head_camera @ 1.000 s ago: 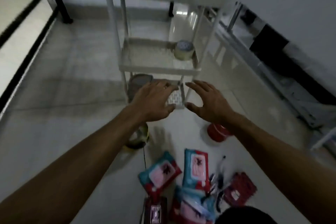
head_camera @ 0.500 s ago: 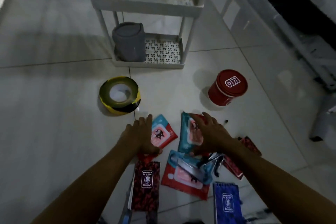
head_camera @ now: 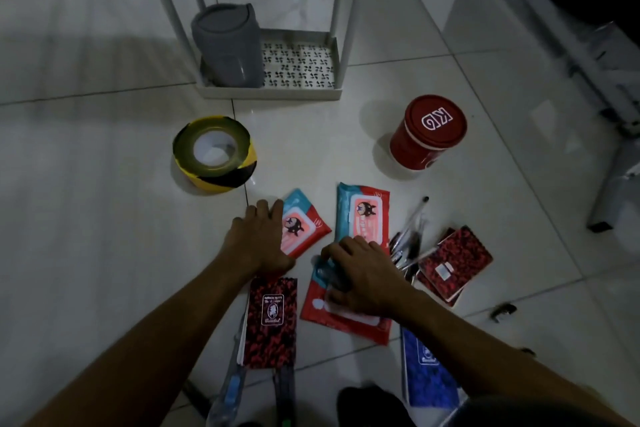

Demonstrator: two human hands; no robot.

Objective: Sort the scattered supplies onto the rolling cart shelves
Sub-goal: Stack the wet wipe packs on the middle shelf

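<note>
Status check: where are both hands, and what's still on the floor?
Left hand flat on small wipes pack. Right hand gripping lower wipes pack. Striped tape, red tin still on floor; nothing blocking cart.

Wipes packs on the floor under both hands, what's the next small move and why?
Probably close the fingers and lift: the left hand lies flat on the small wipes pack, the right hand curls over the bottom pack, and both packs lie on the floor.

Bare floor [head_camera: 86, 218] left of tape roll [head_camera: 214, 152], grey bin [head_camera: 230, 45] blocking cart shelf's [head_camera: 301, 66] left half
</note>
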